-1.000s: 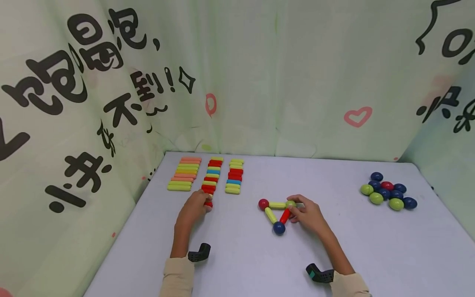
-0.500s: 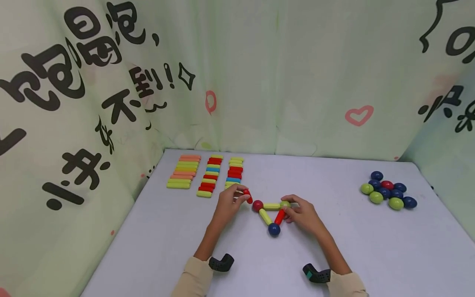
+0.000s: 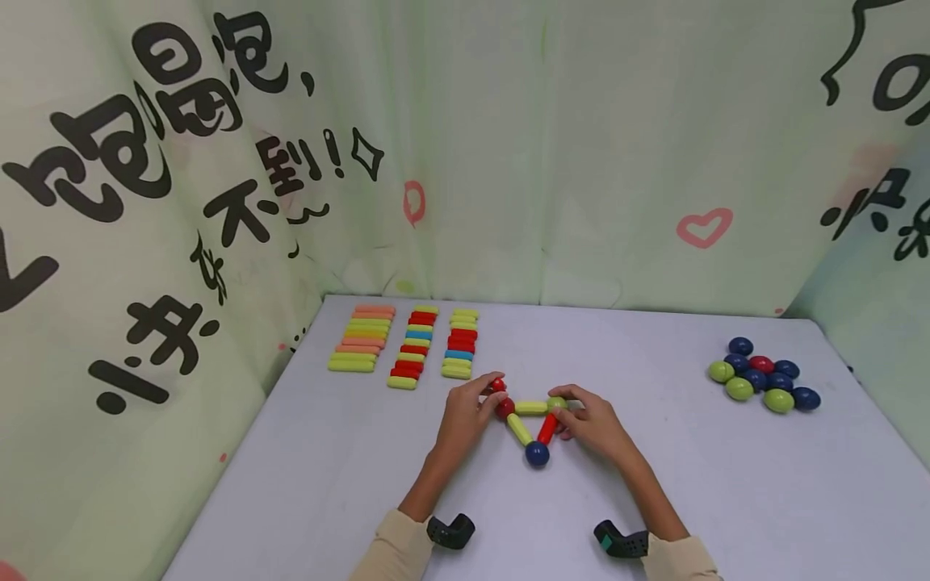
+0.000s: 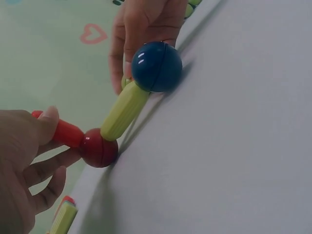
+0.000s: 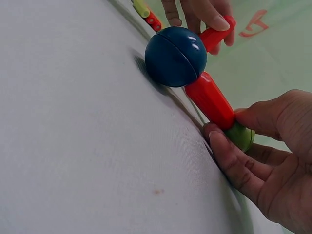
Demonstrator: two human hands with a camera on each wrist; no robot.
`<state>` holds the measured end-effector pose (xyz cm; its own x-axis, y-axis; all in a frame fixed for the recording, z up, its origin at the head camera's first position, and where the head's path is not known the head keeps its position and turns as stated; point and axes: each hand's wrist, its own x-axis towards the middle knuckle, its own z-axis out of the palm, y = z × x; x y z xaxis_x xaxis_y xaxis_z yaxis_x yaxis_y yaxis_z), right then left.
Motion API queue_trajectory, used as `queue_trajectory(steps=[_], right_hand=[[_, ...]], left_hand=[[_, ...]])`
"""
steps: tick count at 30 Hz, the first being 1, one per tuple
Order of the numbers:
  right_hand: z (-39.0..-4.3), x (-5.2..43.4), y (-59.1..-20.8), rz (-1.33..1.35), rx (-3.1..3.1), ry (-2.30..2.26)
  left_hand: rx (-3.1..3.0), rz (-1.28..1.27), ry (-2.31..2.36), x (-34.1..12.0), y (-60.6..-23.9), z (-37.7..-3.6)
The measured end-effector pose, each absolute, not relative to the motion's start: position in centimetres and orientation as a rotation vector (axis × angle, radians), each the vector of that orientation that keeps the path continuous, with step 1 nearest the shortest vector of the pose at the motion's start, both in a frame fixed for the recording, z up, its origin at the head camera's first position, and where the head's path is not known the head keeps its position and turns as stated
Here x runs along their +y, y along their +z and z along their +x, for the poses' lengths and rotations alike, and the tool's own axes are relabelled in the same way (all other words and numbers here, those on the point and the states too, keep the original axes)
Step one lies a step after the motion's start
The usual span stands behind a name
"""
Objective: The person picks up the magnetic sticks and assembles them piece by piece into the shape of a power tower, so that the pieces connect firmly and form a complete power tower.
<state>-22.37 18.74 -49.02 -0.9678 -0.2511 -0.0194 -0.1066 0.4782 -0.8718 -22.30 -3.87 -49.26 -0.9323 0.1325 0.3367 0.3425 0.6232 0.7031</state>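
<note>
Pinching a light, rigid red rod (image 3: 497,384) against the triangle's (image 3: 533,421) red ball (image 3: 504,407), left hand (image 3: 465,415); right hand (image 3: 592,421) grips its green ball (image 3: 556,403).

On the table (image 3: 654,500), 3 rows of sticks (image 3: 410,347) lie far left (balls (image 3: 763,379) far right), triangle (image 3: 533,420) between.

A makeshift recording booth: a pale table (image 3: 726,500) walled by green cloth (image 3: 581,161) printed with cartoon characters and hearts.
</note>
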Motion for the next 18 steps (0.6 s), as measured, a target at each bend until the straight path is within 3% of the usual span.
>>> queue_trajectory(steps=[18], right_hand=[[-22.7,19.7,-49.3,-0.426,2.45,-1.498]], left_hand=[[-2.654,-0.242,-1.145,-2.7,-49.9,-21.8]])
